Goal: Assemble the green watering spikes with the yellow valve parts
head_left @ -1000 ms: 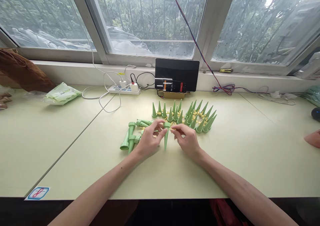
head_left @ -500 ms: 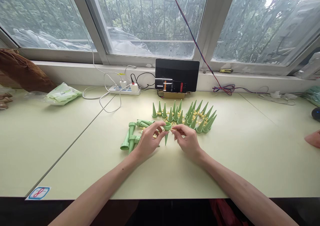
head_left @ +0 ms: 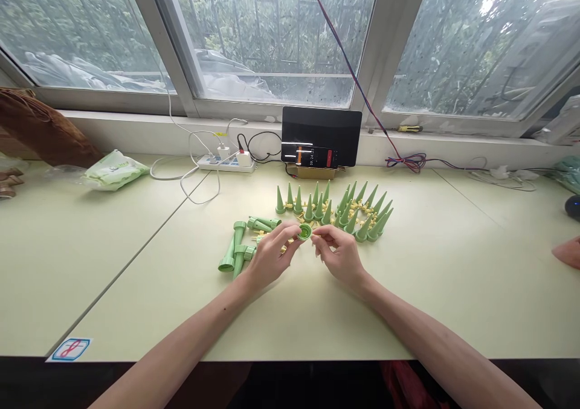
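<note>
A green plastic watering spike (head_left: 305, 232) is pinched in my left hand (head_left: 270, 253), its round open end tipped up toward me so that I look into it. Its pointed end is hidden. Close against the rim on the right, my right hand (head_left: 338, 253) is closed, thumb and fingers pinching a small yellow plastic piece that mostly hides behind the fingertips. Left of my hands lies a loose pile of green spikes (head_left: 238, 247), with some yellow pieces (head_left: 258, 237) beside it. Beyond my hands, several green spikes (head_left: 362, 232) stand points up in curved rows among yellow pieces (head_left: 360, 206).
A phone (head_left: 316, 156) showing a timer leans on a black tablet (head_left: 321, 132) at the back. A power strip (head_left: 226, 164) with white cables and a wipes packet (head_left: 115, 170) lie to the left. Another person's hand (head_left: 567, 252) shows at the right edge.
The spike in my left hand has tilted, its open end turning toward me and its point going out of sight. My right hand stays beside the rim.
</note>
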A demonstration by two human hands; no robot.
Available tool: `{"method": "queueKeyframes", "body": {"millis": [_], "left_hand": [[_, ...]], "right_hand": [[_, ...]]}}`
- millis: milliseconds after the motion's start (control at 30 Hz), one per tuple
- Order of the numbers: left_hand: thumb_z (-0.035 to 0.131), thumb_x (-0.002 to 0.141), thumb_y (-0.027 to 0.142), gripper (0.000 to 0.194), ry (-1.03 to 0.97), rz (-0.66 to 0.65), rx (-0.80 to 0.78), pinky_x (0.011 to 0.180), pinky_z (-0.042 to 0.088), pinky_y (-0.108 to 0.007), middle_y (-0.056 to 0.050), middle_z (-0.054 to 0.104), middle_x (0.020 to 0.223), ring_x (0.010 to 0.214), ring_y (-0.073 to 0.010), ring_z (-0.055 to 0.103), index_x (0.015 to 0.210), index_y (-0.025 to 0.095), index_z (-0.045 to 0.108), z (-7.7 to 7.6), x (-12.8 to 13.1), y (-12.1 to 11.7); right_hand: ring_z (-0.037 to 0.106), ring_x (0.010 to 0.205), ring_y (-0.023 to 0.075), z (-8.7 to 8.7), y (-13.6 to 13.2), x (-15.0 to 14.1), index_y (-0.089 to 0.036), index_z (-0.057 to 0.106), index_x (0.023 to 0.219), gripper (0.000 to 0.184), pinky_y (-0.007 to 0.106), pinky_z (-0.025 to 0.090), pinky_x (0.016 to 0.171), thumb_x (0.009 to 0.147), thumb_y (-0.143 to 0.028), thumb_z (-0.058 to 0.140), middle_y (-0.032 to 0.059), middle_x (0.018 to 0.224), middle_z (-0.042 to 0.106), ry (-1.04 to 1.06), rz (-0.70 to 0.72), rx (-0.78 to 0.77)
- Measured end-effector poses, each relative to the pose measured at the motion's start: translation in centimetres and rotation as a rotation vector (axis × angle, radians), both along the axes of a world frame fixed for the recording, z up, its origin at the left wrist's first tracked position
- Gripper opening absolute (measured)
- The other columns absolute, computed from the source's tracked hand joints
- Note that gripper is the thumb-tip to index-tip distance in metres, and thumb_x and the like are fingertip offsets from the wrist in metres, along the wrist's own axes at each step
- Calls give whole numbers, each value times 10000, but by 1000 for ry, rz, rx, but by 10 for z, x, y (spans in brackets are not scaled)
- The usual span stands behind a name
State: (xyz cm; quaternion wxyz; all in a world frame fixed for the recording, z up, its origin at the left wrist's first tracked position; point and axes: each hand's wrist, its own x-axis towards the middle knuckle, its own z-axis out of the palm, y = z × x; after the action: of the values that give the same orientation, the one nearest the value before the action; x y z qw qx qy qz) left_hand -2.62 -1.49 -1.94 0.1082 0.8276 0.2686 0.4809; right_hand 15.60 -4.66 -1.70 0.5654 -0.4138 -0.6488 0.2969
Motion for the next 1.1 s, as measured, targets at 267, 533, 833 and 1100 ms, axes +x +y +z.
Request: {"method": "queueKeyframes", "body": {"millis": [267,533,833,1100], "left_hand": [[568,955,351,223,-189,-38,-500,474,506,-189,8,597,769,625,-114,628,1111,216,482,18,7,-8],[429,990,535,536,-245,-109,-769,399,396,-220,-9,552,507,416,-98,502,635,154,553,15,3,-3],[520,948,535,490,-320,-183,-939,406,448,-240,-25,611,564,429,-115,542,642,153,550,24,4,-3],[498,962,533,486,-237,-218,-950,438,481,-243,-23,607,549,434,-120,560,703,133,593,21,2,-1]], "right_hand": [[580,533,124,-2,1,1,-193,640,915,137,267,538,508,946,-318,590,22,734,639,-9,-115,68],[604,542,122,-4,0,1,-202,666,934,109,269,545,519,952,-272,583,35,787,660,-60,-56,133],[614,542,122,-6,1,1,-210,673,963,98,262,548,486,949,-267,594,33,797,666,-28,-11,129],[573,495,109,-6,2,3,-191,667,921,92,253,504,470,951,-230,589,0,691,610,3,19,113]]}}
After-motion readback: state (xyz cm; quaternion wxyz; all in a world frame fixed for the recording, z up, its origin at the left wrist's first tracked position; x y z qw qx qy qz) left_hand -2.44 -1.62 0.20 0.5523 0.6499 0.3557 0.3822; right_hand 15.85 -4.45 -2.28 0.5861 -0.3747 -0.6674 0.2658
